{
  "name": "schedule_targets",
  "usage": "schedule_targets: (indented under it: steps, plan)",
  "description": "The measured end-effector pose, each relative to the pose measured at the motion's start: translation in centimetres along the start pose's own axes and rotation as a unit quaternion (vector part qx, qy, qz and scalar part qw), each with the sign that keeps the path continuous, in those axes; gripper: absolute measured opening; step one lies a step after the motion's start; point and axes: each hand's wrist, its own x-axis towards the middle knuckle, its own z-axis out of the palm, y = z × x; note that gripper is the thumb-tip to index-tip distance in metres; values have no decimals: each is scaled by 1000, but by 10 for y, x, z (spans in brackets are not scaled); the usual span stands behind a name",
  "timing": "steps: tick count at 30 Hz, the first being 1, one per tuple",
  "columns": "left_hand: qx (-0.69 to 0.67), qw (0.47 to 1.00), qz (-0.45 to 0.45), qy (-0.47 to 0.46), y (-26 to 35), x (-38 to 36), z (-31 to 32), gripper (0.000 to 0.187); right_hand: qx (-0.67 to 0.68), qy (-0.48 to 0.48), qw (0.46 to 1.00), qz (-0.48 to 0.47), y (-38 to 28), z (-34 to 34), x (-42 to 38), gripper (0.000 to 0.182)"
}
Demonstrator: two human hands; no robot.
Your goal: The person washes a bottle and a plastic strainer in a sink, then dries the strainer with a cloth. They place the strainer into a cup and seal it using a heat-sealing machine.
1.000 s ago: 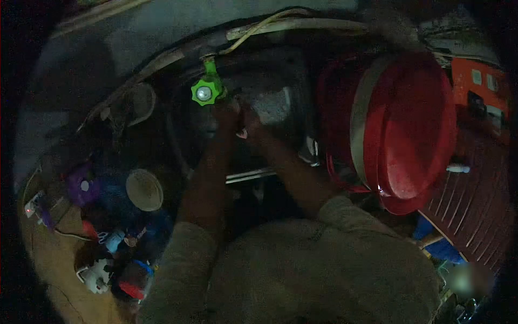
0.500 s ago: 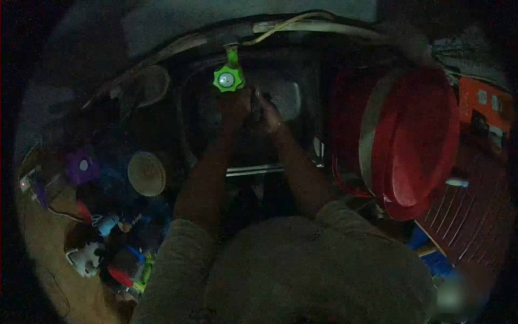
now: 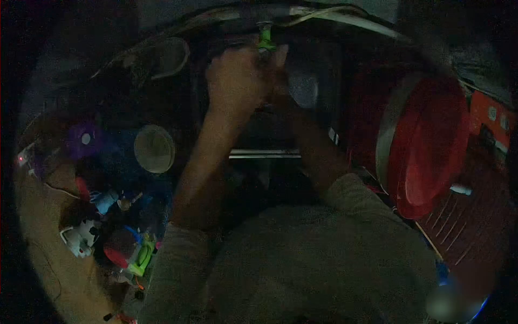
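It is dark, and both hands are raised at a green tap (image 3: 265, 36) over a dark sink (image 3: 307, 89). My left hand (image 3: 237, 75) is closed, its fingers curled where the tap's knob was visible, and it covers the knob. My right hand (image 3: 278, 67) is close against it on the right side of the tap. The right fingers are dim and partly hidden, so their grip does not show. Both forearms reach across the sink's pale front edge (image 3: 264, 153).
Large red tubs (image 3: 437, 146) stand at the right beside a dark red ribbed surface (image 3: 464, 216). A round pale lid or bowl (image 3: 155, 149), a purple item (image 3: 85, 139) and a green-handled item (image 3: 143, 258) lie at the left. A pipe (image 3: 345, 21) runs behind the tap.
Both hands have risen from below the tap to the tap itself. My left hand now covers the green knob, which was in plain sight. The view has shifted slightly.
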Motion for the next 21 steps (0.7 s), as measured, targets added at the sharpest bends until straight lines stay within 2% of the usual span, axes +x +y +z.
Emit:
schedule_targets:
  steps: [1,2,4,5,6,7,9,10,12,13,14,16,17,19,20,21]
  plan:
    - [50,998,7,-46,1,2,-1,56,-1,-4,1000,2,19,2,1,44]
    - [50,998,3,-45,-1,3,0,56,71,1,996,-58,37,3,2,49]
    - [112,992,49,-27,-6,4,2,55,141,3,983,-118,40,3,4,54]
    - [111,992,46,-26,-7,4,3,55,106,-1,983,-151,40,-3,3,58]
    - [116,991,64,-24,-7,4,3,45,72,-5,980,-183,34,-5,2,63]
    - [121,989,82,-22,-6,4,3,37,72,-7,981,-181,11,-5,-8,63]
    - [128,986,105,-3,-7,3,4,36,-126,13,984,-129,-50,5,-32,60]
    - [135,982,132,18,-8,5,4,36,-126,11,984,-129,-48,6,-30,60]
    - [124,980,157,2,-17,9,4,41,21,21,996,-89,-43,11,-24,54]
    - [112,976,185,-14,-21,10,5,50,94,27,993,-68,-40,12,-20,51]
    - [111,976,185,-13,-24,9,5,50,166,33,984,-47,-36,11,-17,48]
    - [187,944,270,-13,-31,7,5,53,235,40,971,-26,-48,12,-21,45]
    - [188,945,269,-11,-36,7,3,53,202,22,979,-1,-58,8,-21,45]
    - [5,955,296,15,-48,7,-2,51,166,0,986,23,-79,2,-29,45]
    - [7,956,294,17,-59,1,-2,51,-109,-48,991,-63,-89,-2,-37,45]
    - [-72,977,200,11,-75,-10,5,50,-376,-90,911,-146,-96,-4,-41,45]
